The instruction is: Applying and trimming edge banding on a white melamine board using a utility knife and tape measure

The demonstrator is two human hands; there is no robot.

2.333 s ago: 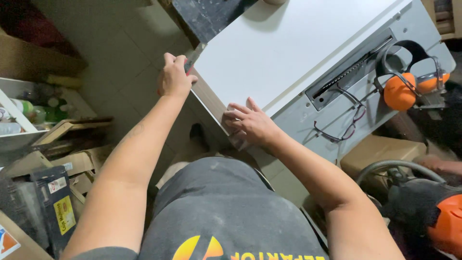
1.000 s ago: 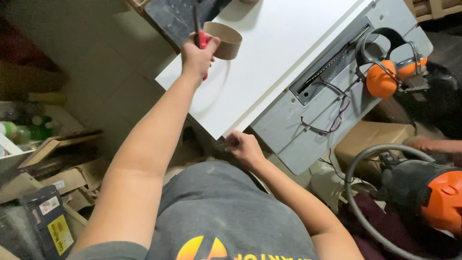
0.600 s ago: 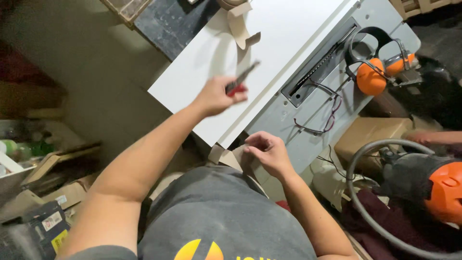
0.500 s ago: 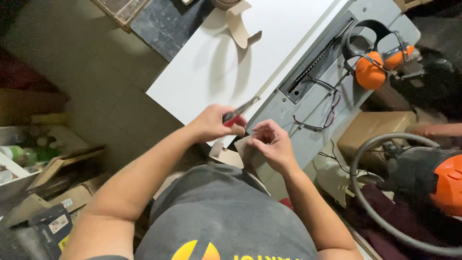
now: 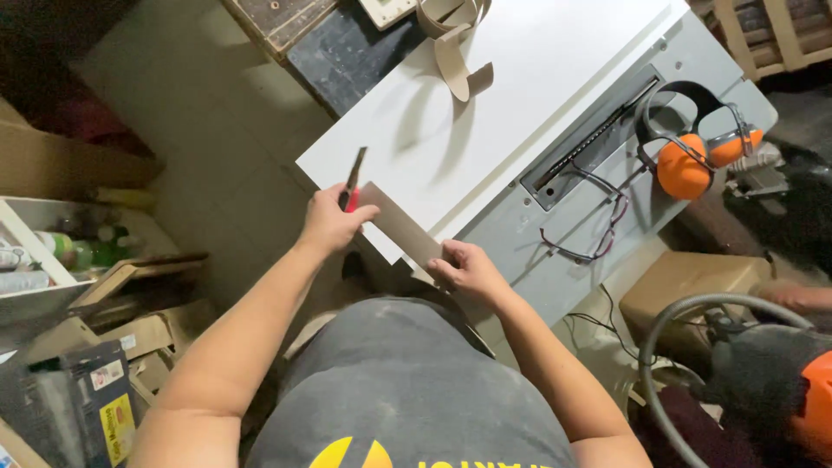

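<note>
Both hands have come back to the near edge of the white board (image 5: 485,104). A moment ago the left hand (image 5: 329,227) was far up the board by the tape roll (image 5: 451,35), and now it is at the board's near corner, closed around a knife (image 5: 353,180) with a red handle, its blade pointing up over the board. The right hand (image 5: 468,270) was empty and curled just before; now it pinches one end of a tan strip (image 5: 400,230). The strip lies along the board's near edge, and its other end reaches the left hand. So the strip now looks held in place against the edge, with the knife right beside it, as if the work on this edge is about to go on. The board rests on a grey table (image 5: 607,208). On the table, to the right of the board, lie orange ear muffs (image 5: 693,156) and a thin dark cord (image 5: 589,234). A loose tail of tan tape curls on the far end of the board. Below the table's right side sits a cardboard box (image 5: 693,286), and near that a grey hose (image 5: 685,347) loops by an orange tool (image 5: 815,407). Left of the board, down on the floor, are boxes and bottles (image 5: 78,251). Nothing lies on the board's near edge in the way of the strip.
</note>
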